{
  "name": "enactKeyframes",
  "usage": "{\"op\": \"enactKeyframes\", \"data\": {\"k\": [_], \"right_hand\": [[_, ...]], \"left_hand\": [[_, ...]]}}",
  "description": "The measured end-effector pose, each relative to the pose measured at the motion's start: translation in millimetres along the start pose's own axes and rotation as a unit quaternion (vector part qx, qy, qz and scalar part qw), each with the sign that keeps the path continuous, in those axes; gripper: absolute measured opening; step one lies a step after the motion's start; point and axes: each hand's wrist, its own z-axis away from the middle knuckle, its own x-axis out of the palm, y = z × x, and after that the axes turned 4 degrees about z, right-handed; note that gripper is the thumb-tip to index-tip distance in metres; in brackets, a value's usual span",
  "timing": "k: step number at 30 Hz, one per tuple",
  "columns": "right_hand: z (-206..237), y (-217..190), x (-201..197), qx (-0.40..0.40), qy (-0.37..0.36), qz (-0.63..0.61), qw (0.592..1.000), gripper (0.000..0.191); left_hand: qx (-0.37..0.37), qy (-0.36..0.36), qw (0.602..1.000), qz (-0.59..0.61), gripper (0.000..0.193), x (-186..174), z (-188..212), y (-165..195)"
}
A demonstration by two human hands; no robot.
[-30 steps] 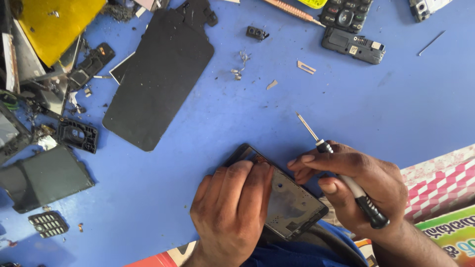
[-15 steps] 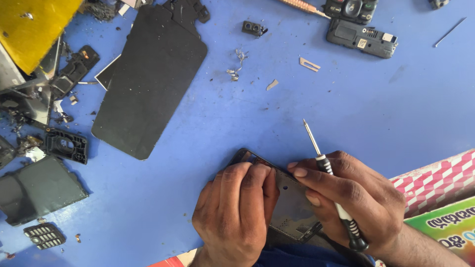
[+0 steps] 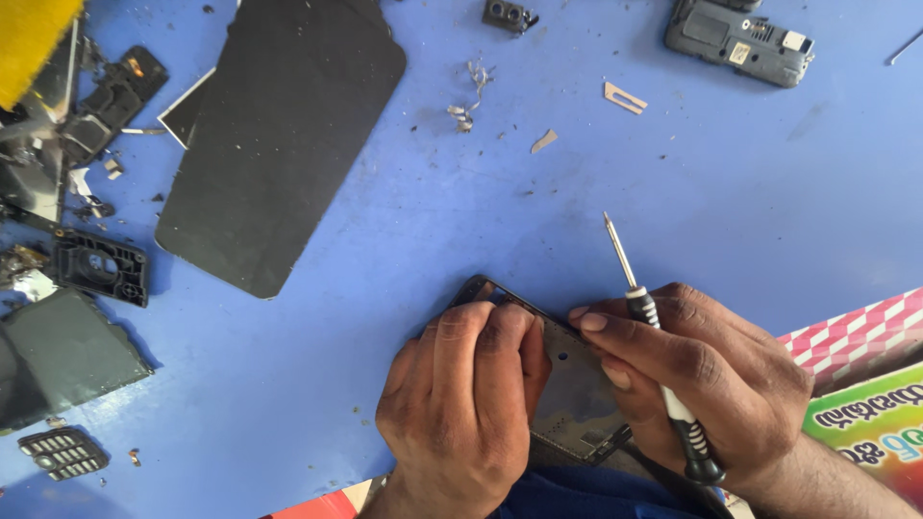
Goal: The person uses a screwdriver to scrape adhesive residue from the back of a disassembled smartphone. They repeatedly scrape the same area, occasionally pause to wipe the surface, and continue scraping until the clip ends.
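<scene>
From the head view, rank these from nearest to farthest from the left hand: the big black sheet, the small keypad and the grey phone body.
From the left hand:
1. Big black sheet, up and to its left.
2. Small keypad, far left by the near edge.
3. Grey phone body, top right, beyond the screwdriver.

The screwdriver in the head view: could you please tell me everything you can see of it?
The screwdriver is slim, with a thin bare metal shaft and a black handle ringed with pale bands. It lies slantwise through the right hand, tip pointing up and away over the blue table, touching nothing. Its butt end sticks out below the palm.
</scene>
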Motion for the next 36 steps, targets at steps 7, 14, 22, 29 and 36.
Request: {"op": "enactKeyframes", "data": {"k": [7,14,22,29,36], "right_hand": [[4,0,0,0.013,0.0,0.008,1.0,0.017],[11,0,3,0.022,0.01,0.033,0.999,0.017],[11,0,3,0.026,0.0,0.042,0.999,0.017],[9,2,3,0.003,-0.004,0.047,0.999,0.014],[3,3,-1,0.041,-0.003,-0.033,0.999,0.012]], "left_hand": [[0.007,0.01,1.0,0.006,0.017,2,2,-1],[0.012,0.004,1.0,0.007,0.017,2,6,-2],[0.014,0.011,1.0,0.006,0.016,4,7,-1],[-0.011,0.015,0.999,0.026,0.011,0,2,0],[-0.056,0.048,0.988,0.134,0.012,-5,7,0]]}}
